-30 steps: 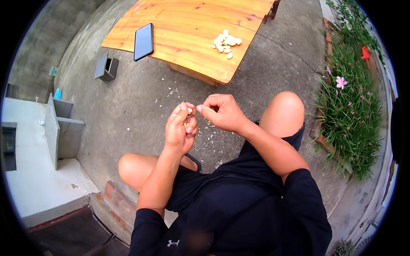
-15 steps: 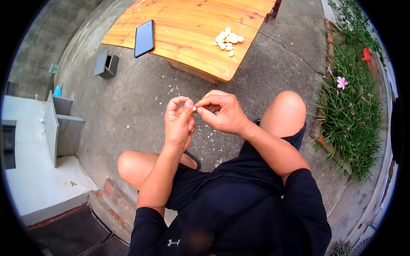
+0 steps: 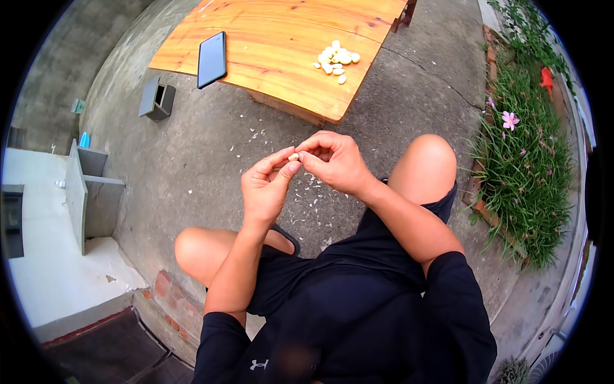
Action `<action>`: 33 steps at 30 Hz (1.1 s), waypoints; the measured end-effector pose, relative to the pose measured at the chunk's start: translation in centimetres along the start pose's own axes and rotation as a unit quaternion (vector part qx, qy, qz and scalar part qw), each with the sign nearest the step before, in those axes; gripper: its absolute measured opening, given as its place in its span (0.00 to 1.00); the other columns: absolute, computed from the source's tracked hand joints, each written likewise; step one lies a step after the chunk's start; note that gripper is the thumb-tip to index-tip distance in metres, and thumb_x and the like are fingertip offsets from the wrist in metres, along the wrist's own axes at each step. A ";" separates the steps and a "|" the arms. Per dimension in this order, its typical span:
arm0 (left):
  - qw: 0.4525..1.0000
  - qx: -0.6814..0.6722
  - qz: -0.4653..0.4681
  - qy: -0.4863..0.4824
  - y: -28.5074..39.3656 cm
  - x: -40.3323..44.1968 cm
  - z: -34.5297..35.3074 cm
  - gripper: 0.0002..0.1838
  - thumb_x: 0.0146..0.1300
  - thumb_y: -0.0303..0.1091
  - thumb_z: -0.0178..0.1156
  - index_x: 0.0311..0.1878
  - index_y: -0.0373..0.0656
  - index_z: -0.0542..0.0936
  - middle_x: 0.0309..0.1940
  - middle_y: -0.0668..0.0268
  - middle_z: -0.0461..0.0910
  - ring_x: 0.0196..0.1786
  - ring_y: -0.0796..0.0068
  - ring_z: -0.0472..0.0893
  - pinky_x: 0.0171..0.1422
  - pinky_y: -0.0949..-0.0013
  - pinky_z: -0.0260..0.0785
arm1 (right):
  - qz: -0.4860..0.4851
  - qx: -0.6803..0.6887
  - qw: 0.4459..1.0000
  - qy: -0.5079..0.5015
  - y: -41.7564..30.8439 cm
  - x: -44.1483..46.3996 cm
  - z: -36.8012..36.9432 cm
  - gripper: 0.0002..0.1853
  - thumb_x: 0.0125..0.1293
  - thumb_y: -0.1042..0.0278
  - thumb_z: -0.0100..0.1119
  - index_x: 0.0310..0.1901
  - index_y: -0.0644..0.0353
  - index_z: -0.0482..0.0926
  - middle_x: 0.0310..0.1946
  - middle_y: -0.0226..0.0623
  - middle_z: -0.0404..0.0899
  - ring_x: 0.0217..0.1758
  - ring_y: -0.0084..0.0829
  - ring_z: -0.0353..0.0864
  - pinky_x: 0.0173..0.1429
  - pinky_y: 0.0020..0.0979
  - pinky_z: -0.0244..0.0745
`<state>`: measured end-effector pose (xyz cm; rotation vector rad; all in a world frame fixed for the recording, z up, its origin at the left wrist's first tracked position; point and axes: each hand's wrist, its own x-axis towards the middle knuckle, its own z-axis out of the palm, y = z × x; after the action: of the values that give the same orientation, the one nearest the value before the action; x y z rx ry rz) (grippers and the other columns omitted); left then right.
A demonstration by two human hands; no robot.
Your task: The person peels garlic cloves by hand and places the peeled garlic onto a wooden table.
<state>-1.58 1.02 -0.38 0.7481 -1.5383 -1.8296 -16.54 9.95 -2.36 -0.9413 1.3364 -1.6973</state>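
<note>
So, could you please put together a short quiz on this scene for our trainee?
1. True or false: the pile of pale pieces lies on the wooden table.
2. Short answer: at what thing do the fingers of the left hand and the right hand meet?
3. Multiple choice: what juts over the table's near edge?
A) a bowl
B) a phone
C) a pink flower

Key: 1. True. 2. A small pale piece. 3. B.
</note>
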 end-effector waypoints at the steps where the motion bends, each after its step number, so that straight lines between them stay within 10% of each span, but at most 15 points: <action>1: 1.000 0.009 0.024 0.001 -0.3 0.1 0.0 0.14 0.67 0.24 0.69 0.55 0.35 0.85 0.40 0.67 0.87 0.32 0.89 0.79 0.34 0.81 0.71 | 0.000 0.002 1.000 -0.005 0.0 0.0 -0.1 0.04 0.71 0.76 0.64 0.44 0.66 0.84 0.35 0.28 0.85 0.36 0.13 0.81 0.39 0.19 0.76; 22: 0.926 0.282 0.249 0.019 0.5 0.1 -0.1 0.08 0.61 0.19 0.70 0.44 0.36 0.89 0.41 0.54 0.90 0.42 0.69 0.89 0.47 0.71 0.81 | 0.044 0.004 0.999 -0.013 -0.7 -0.3 0.0 0.04 0.69 0.75 0.66 0.42 0.67 0.85 0.30 0.24 0.84 0.31 0.10 0.78 0.34 0.17 0.73; 33: 0.998 0.047 0.033 -0.018 -1.0 0.1 -0.4 0.13 0.68 0.23 0.67 0.54 0.37 0.85 0.41 0.65 0.88 0.30 0.87 0.79 0.32 0.81 0.70 | 0.078 0.041 0.996 0.018 -0.7 -0.4 0.6 0.03 0.68 0.76 0.66 0.39 0.65 0.81 0.32 0.25 0.83 0.32 0.12 0.79 0.35 0.18 0.75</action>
<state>-1.43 0.78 -1.42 0.7028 -1.6624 -1.7416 -15.95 10.16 -1.63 -0.7445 1.3170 -1.6431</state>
